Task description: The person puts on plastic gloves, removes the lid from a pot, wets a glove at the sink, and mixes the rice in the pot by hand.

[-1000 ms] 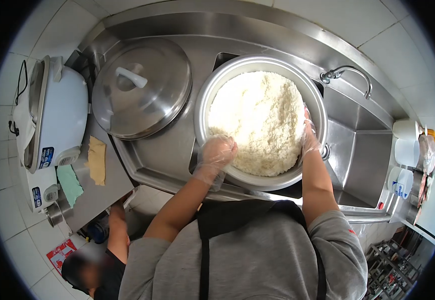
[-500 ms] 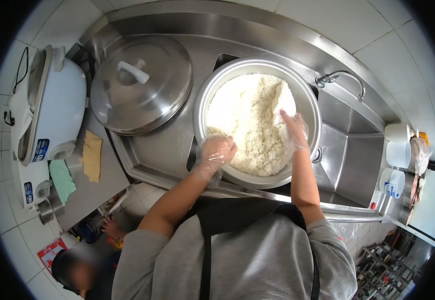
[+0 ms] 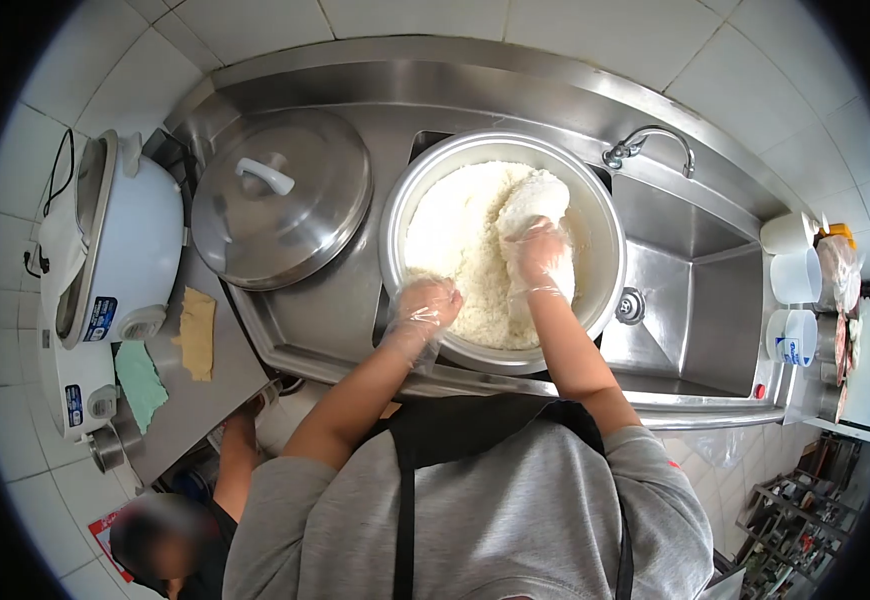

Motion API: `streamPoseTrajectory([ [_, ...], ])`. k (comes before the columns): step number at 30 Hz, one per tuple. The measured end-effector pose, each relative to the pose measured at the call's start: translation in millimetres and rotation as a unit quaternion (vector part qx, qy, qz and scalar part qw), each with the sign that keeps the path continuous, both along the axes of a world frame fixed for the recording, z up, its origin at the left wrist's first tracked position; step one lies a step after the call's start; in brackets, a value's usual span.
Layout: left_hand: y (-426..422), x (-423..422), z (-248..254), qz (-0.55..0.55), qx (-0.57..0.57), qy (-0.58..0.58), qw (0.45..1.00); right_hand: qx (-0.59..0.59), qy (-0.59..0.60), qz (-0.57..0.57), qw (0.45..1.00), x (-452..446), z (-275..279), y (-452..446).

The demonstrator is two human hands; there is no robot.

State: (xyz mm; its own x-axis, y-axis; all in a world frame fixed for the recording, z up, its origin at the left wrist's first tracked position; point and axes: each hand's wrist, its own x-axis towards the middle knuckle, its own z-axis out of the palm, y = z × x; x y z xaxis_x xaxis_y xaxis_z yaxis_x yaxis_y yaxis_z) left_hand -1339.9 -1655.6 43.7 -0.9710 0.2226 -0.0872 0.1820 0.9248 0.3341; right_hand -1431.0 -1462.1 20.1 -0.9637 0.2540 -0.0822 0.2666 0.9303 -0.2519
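At the steel sink point(image 3: 720, 310), white rice point(image 3: 455, 225) inside a wide pot point(image 3: 600, 255), left hand point(image 3: 429, 303) at its near-left rim, fingers curled, grip unclear, right hand point(image 3: 541, 252) on the rice, how wide its fingers are I cannot tell.

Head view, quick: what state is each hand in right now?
Left hand: curled closed at the round silver metal pot's rim; grip on it unclear.
Right hand: on the mounded white rice; open or closed cannot be told.
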Motion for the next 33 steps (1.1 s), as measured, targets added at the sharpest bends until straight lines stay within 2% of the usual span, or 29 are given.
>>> streamPoseTrajectory([
  [2,-0.5,0.8,-0.7,-0.004,0.012,0.009,1.0,0.105,0.004,0.058,0.993,-0.4,-21.6,-13.9],
  [5,0.0,1.9,1.7,-0.001,-0.003,-0.002,1.0,0.122,-0.004,0.119,0.985,-3.9,-38.6,-10.4],
  [6,-0.2,0.8,3.7,0.0,-0.014,-0.01,1.0,-0.005,-0.015,0.035,0.999,-12.4,-38.9,-1.4],
  [7,-0.3,-2.8,6.3,-0.005,-0.018,-0.021,1.0,-0.131,-0.023,-0.048,0.99,-28.9,-36.4,15.0],
  [8,-0.5,-2.6,8.3,-0.011,-0.021,-0.037,0.999,-0.255,-0.036,-0.13,0.958,-36.3,-37.8,26.8],
  [11,1.2,-2.3,12.2,-0.017,-0.039,-0.065,0.997,-0.162,0.07,-0.172,0.969,-37.1,-5.9,37.2],
  [14,0.7,-4.0,8.2,0.0,-0.039,-0.032,0.999,-0.228,-0.019,-0.141,0.963,-46.3,21.1,47.7],
  [15,0.5,-2.8,5.2,0.008,-0.036,-0.014,0.999,-0.28,-0.049,-0.15,0.947,-36.7,47.9,45.6],
  [17,0.1,-1.8,3.0,0.022,-0.013,-0.008,1.0,-0.434,-0.146,-0.125,0.88,-70.6,-25.6,91.2],
  [19,-0.2,0.5,4.7,0.032,-0.001,-0.01,0.999,-0.54,-0.163,-0.128,0.816,-55.9,-7.3,92.1],
  [22,0.8,0.2,8.3,0.038,0.004,-0.027,0.999,-0.576,-0.16,-0.078,0.798,-34.2,17.7,83.6],
  [24,0.4,-0.5,6.5,0.041,0.013,-0.043,0.998,-0.58,-0.134,0.041,0.802,-36.6,12.5,76.5],
  [26,-0.3,2.0,1.4,0.039,0.031,-0.023,0.998,-0.614,-0.083,0.123,0.775,-52.6,-56.9,67.8],
  [27,-1.4,1.4,0.9,0.038,0.039,-0.009,0.998,-0.468,-0.066,0.145,0.869,-39.1,-30.5,47.3],
  [28,-1.3,2.8,4.8,0.04,0.04,-0.009,0.998,-0.307,-0.045,0.161,0.937,-21.3,4.0,20.1],
  [29,-0.7,5.3,11.6,0.044,0.042,-0.01,0.998,-0.284,-0.046,0.196,0.937,-17.8,-4.9,10.7],
  [30,-1.3,5.1,16.2,0.048,0.042,-0.009,0.998,-0.248,-0.057,0.229,0.94,-12.6,9.6,1.5],
  [32,-3.9,-3.1,-4.8,0.043,0.16,0.082,0.983,-0.173,-0.083,0.291,0.937,8.7,48.0,-10.7],
  [33,-2.5,-6.5,-12.5,0.039,0.218,0.124,0.967,-0.178,-0.018,0.314,0.932,18.2,45.9,-10.7],
])
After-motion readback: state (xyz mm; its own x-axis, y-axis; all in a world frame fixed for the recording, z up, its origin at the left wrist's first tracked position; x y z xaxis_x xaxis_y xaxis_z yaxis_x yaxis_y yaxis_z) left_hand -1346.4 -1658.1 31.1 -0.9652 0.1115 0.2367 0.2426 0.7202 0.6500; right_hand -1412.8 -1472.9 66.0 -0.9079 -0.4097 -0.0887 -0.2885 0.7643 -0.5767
